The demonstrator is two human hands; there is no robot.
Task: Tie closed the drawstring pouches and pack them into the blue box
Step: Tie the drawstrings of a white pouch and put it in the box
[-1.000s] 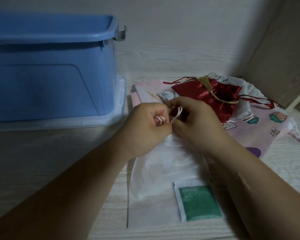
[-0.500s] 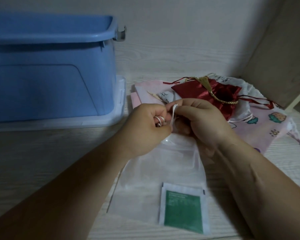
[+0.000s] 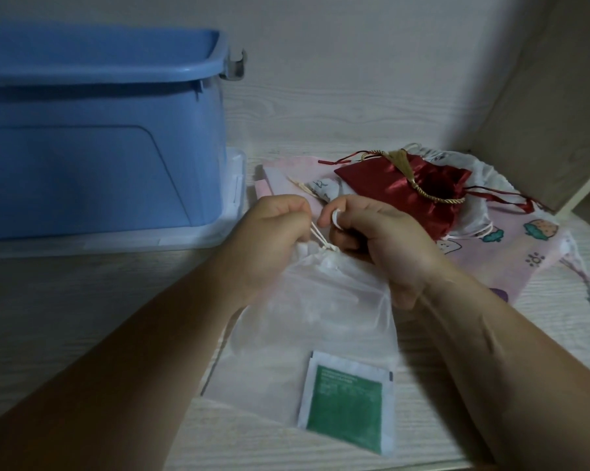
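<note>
Both hands, left [image 3: 273,232] and right [image 3: 378,239], are pinching the white cord [image 3: 320,237] at the gathered mouth of the sheer pouch [image 3: 320,311], lying mid-desk [image 3: 82,300]; box [image 3: 99,130] sitting at the back-left corner; other pouches [image 3: 405,188] lying back right.

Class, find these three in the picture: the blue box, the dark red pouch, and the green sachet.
blue box [image 3: 93,158], head view, on its front wall.
dark red pouch [image 3: 402,188], head view, on its satin body.
green sachet [image 3: 348,404], head view, on its green face, inside the sheer white pouch.
</note>
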